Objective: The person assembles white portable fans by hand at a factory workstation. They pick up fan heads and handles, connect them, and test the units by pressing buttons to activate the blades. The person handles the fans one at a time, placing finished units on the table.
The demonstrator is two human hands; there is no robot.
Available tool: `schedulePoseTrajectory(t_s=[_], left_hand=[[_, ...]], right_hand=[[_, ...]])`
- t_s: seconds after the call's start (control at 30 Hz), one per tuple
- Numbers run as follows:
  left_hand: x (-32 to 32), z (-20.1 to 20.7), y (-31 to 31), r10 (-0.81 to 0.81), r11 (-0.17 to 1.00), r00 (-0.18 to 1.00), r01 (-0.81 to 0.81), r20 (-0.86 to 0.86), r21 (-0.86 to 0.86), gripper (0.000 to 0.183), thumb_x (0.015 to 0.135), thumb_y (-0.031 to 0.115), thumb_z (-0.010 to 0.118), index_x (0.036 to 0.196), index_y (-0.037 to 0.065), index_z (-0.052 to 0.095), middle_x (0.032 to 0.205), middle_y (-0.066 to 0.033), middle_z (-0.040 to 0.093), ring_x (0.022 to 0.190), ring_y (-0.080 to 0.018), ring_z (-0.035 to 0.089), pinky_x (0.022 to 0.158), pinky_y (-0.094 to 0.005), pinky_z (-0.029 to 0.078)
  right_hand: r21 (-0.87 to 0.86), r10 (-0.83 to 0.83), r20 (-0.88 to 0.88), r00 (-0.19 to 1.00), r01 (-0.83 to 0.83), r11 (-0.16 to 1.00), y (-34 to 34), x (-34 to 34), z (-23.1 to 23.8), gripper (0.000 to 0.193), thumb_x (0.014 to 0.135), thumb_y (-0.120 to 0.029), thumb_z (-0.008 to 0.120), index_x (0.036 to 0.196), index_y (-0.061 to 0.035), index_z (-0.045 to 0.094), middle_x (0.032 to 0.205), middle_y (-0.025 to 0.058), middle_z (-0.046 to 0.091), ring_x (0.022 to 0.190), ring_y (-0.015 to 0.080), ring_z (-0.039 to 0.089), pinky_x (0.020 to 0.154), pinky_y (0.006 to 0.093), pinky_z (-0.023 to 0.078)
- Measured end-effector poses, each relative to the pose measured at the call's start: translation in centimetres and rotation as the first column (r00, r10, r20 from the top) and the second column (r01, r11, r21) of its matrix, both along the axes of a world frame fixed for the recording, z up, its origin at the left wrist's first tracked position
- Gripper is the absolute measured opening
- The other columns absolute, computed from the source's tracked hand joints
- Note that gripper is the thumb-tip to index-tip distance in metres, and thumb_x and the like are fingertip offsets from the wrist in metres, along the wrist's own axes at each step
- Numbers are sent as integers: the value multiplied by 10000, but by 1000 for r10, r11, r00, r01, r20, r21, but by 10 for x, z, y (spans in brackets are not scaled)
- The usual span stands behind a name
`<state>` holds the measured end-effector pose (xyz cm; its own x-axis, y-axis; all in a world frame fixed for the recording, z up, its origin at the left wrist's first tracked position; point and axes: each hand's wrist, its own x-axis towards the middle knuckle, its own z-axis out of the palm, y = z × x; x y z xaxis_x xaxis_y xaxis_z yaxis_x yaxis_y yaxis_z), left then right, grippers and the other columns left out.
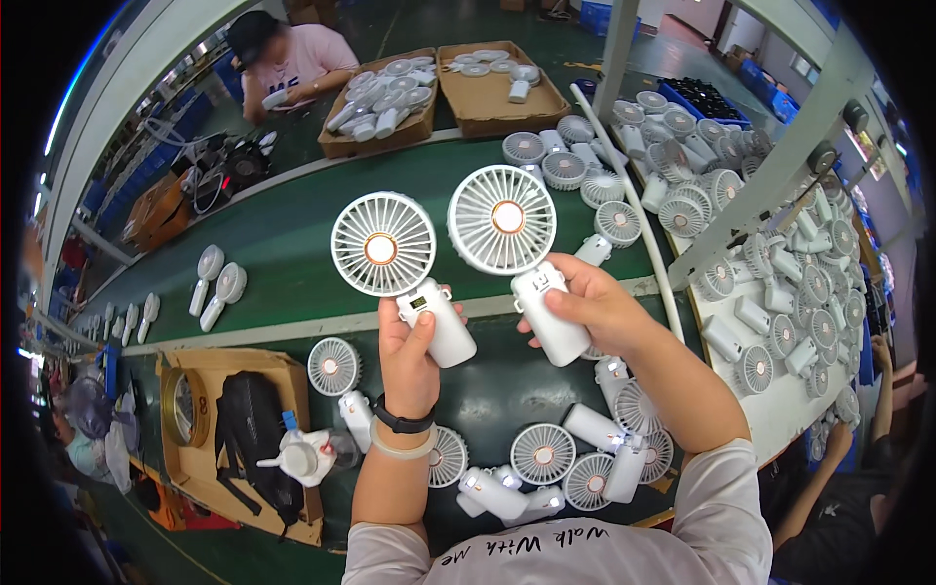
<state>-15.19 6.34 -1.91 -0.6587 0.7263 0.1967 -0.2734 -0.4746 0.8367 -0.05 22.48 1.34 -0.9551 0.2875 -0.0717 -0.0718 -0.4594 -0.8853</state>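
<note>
My left hand (406, 359) is closed round the handle of a white handheld fan (382, 244), its thumb near a small dark display. A second white handheld fan (503, 218) is in my right hand (593, 304), whose thumb lies on the front of the handle. Both fans are held up side by side over the front edge of the green belt, round grilles facing me, copper-coloured rings at their centres. Below my arms, several more white fans (543, 453) lie on the dark green worktop, some with lit displays.
Many fans cover a white table (726, 366) at the right. Beyond the belt (292, 234) stand cardboard trays (497, 117) of fans, and a person (302, 63) holds a white part. A box (302, 458) with a black bag is at lower left. Another person's hand (837, 444) shows far right.
</note>
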Motion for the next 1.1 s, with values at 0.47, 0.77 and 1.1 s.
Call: schedulePoseTrajectory(t_s=[0.47, 0.77, 1.1], left_hand=[[12, -29, 39, -248, 969, 951, 244, 186, 41, 476, 673, -35, 660, 1095, 62, 465, 989, -74, 546, 1003, -226, 549, 912, -446, 453], [14, -22, 35, -391, 920, 893, 387, 223, 65, 924, 635, 105, 684, 1414, 111, 187, 1422, -173, 258, 1313, -321, 266, 1006, -548, 303], [9, -5, 21, -377, 926, 906, 365, 192, 95, 961, 624, 113, 705, 1424, 137, 173, 1441, -175, 217, 1332, -310, 221, 1012, -562, 277]], right_hand=[[144, -186, -130, 974, 204, 968, 30, -9, -28, 462, 823, -49, 598, 1228, -5, 382, 1140, 76, 520, 1042, 130, 515, 903, 300, 424], [176, -171, -105, 980, 188, 966, 24, -26, -31, 476, 801, -9, 594, 1233, -5, 394, 1172, 85, 516, 1074, 146, 510, 906, 305, 427], [280, -217, -96, 971, 235, 931, 34, -26, -9, 498, 771, 46, 578, 1238, -5, 413, 1188, 86, 520, 1083, 154, 519, 925, 306, 412]])
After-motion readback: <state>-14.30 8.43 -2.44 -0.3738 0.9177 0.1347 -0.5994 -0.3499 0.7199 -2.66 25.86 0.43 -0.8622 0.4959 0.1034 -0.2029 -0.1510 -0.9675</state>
